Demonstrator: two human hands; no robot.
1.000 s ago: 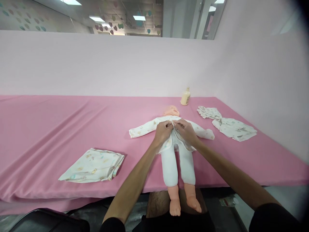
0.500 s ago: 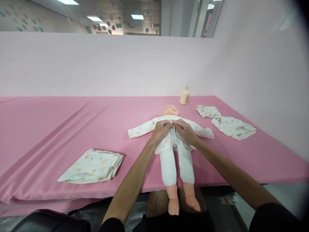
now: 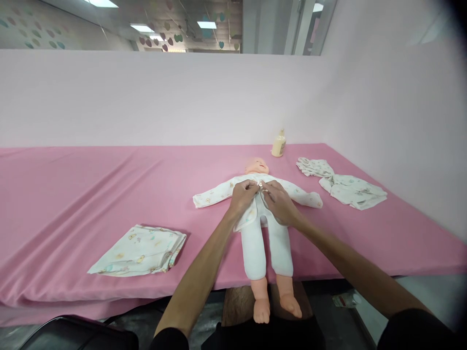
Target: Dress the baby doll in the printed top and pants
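Observation:
A baby doll (image 3: 257, 166) lies on its back on the pink-covered table, its feet hanging past the front edge. It wears a white printed baby jacket (image 3: 215, 194), sleeves spread to both sides, over white-covered legs. At the chest, my left hand (image 3: 245, 195) pinches one front edge of the jacket. My right hand (image 3: 278, 200) is closed on the opposite edge, its fingertips almost meeting the left ones. The small fastening between the fingers is mostly hidden. Below the hands the jacket front hangs apart over the white belly.
A folded printed cloth (image 3: 140, 250) lies at the left front. Behind the doll's head stands a pump bottle (image 3: 278, 144). Crumpled white baby clothes (image 3: 352, 190) lie at the right near the wall. A dark chair (image 3: 76, 335) is at the lower left.
My right hand has shifted slightly and turned at the chest, its fingers curling more over the jacket edge. My left hand stays almost in place. The doll has not moved.

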